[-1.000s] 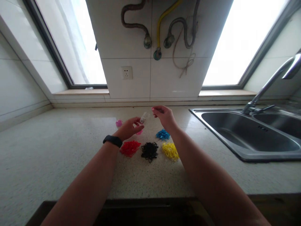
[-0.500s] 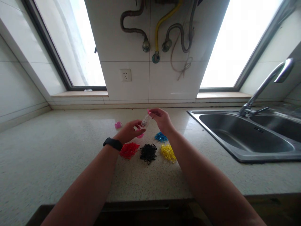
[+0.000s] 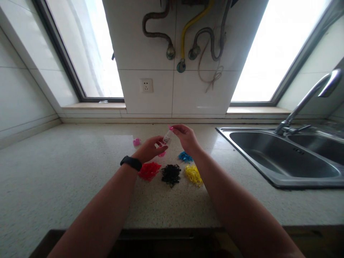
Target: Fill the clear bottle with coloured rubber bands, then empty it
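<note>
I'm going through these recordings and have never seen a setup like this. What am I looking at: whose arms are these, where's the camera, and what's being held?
There is no machine here: these are one person's bare arms, seen by a camera worn on that person's head, looking forward and down. A dark wristband circles the left wrist. The left hand holds a small clear container; the right hand pinches a pink bit at its upper end, too small to identify. On the speckled counter lie heaps of small pieces: a red pile, a black pile, a yellow pile and, farther back, a blue pile. A pink object lies beyond the left wrist. To the right is a metal sink.
</note>
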Demonstrator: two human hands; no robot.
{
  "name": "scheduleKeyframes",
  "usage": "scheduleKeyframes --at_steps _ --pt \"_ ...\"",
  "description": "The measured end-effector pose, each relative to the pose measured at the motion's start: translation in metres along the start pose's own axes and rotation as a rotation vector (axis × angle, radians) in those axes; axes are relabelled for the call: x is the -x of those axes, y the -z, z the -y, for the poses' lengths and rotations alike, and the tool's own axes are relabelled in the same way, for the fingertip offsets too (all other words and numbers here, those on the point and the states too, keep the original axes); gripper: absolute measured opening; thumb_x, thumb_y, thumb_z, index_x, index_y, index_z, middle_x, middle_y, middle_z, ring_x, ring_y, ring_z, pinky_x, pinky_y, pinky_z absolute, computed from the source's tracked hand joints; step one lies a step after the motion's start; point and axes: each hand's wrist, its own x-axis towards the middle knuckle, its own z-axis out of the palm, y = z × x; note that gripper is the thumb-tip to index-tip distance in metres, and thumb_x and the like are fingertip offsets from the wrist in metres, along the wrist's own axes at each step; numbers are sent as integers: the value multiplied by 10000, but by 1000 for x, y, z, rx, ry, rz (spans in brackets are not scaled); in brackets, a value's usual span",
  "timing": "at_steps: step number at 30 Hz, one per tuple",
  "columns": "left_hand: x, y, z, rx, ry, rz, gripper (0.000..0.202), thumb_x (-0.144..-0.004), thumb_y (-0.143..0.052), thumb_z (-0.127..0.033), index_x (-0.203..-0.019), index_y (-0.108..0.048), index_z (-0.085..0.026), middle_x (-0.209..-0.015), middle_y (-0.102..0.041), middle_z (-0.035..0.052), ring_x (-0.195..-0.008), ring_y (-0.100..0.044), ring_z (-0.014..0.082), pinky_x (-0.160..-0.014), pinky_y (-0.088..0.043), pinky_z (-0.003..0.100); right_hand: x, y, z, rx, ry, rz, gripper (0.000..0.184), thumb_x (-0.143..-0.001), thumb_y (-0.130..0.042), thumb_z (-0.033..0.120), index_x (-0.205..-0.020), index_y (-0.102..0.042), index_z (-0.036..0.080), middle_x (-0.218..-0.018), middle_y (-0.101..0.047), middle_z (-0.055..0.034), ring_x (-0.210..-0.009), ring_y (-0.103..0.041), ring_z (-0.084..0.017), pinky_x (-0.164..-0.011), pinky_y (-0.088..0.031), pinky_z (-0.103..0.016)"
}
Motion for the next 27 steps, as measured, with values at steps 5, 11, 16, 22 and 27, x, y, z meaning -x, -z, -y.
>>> scheduleKeyframes --at_steps 5,11,16,22,27 --pt "0 0 1 -12 -1 -2 264 -852 -642 -375 -1035 -637 -184 -911 -666 35 -731 -594 126 -626 -473 242 0 1 -1 0 -5 -2 242 -710 -756 369 -881 -716 201 -884 -718 -24 -857 -635 -155 -878 -491 -319" --pt "0 1 3 -34 -8 -10 266 -853 -640 -363 -1056 -637 -191 -931 -677 38 -781 -611 141 -662 -486 257 2 1 -2 -25 -18 39 234 -728 -740 340 -915 -729 200 -936 -731 -36 -893 -644 -153 -910 -483 -323" --pt "0 1 5 -31 -16 -12 255 -858 -634 -368 -1041 -644 -191 -949 -685 46 -815 -618 154 -688 -499 272 2 3 -4 73 -40 61 273 -769 -696 365 -983 -744 202 -1012 -742 -49 -946 -650 -169 -939 -473 -343" --pt "-1 1 9 -29 -5 -2 287 -861 -625 -369 -1094 -646 -204 -977 -690 55 -825 -618 163 -680 -507 276 4 4 -1 179 21 80 260 -822 -656 368 -1006 -754 213 -1062 -740 -50 -1030 -641 -190 -996 -438 -363" --pt "-1 0 12 -14 -4 -1 279 -867 -615 -374 -1084 -641 -201 -993 -690 59 -831 -616 160 -669 -506 267 5 3 4 208 72 115 259 -871 -603 370 -1015 -746 209 -1121 -716 -62 -1075 -622 -184 -1000 -424 -343"
